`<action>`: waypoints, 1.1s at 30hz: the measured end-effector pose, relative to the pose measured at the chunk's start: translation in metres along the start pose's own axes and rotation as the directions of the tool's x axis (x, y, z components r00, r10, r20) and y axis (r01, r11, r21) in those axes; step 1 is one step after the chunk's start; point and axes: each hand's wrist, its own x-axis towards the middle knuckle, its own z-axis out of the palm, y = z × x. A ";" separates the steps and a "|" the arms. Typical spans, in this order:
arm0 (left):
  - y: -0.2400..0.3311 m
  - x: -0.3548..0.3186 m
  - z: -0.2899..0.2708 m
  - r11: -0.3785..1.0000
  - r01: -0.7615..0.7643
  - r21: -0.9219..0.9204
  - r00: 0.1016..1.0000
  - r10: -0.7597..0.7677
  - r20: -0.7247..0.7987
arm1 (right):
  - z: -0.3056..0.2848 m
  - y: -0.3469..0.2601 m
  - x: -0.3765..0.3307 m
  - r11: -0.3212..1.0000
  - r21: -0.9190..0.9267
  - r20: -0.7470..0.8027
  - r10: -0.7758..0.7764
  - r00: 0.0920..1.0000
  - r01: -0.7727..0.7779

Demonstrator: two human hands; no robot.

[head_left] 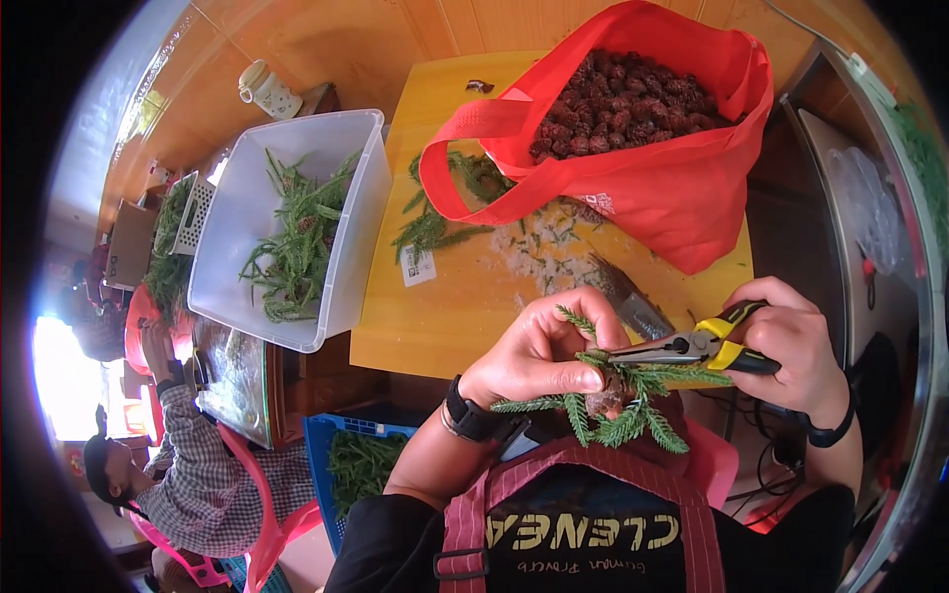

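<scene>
While our left hand (539,356) clamps a cone sprig (618,400), our right hand (791,346) squeezes pliers (692,348) shut on it; red bag (672,188) at twelve o'clock.

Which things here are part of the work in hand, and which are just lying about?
In use:
- left hand holding a green sprig with a cone
- right hand working yellow-handled pliers at the sprig
- red bag of cones
- clear bin of sprigs

Lying about:
- white jug
- paper tag on the yellow table
- blue crate
</scene>
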 end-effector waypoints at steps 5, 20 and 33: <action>0.006 0.004 0.011 0.990 0.039 0.137 0.983 -0.014 -0.181 | -0.002 -0.002 -0.004 0.997 -0.074 -0.023 0.009 1.000 -0.010; 0.008 0.022 0.020 -0.218 -0.121 0.968 0.819 0.529 0.222 | 0.009 -0.035 -0.001 0.929 -0.138 -0.180 0.318 0.931 -0.344; 0.006 0.007 0.000 0.457 0.006 0.889 0.795 0.537 -0.282 | 0.028 -0.004 -0.042 0.709 0.237 -0.055 0.692 0.720 -0.664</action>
